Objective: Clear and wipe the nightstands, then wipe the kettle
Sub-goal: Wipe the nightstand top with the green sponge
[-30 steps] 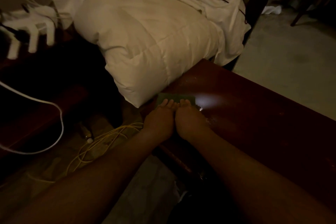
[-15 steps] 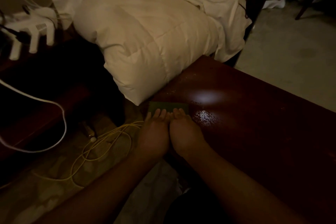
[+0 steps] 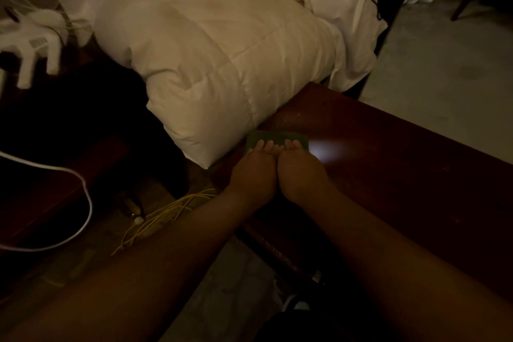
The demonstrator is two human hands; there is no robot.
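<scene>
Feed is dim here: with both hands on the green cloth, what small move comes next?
Probably slide the green cloth right along the dark wooden top. Left hand and right hand press it flat at the corner beside the white duvet.

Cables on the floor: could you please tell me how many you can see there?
2. A white cable loops at the left; a yellow cable lies bunched beside the left arm. Others may be hidden in the dark.
</scene>
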